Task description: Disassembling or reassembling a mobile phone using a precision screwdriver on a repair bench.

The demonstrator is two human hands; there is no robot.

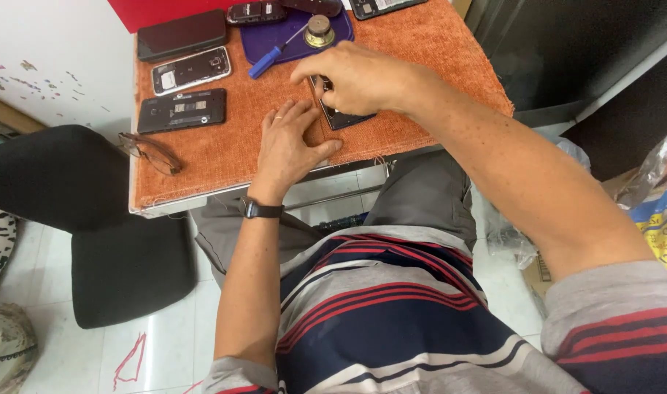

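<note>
Small table (140, 206) covered by an orange woven mat (421, 51), seen from above.

On the mat lie three opened dark phones (182, 110) in a column at left, a purple tray (275, 38) at the far edge, another opened phone (342, 117) near the middle, and the left hand (290, 146) resting flat; brown-framed spectacles (149, 152) overhang the left edge.

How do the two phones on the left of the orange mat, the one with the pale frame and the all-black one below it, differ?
The pale-framed phone has a silvery border around a dark inside; the black phone is dark all over. The pale-framed phone is a little shorter and tilts up to the right, while the black phone lies nearer the mat's front edge. Both lie flat and untouched, with their backs seemingly opened.
</note>
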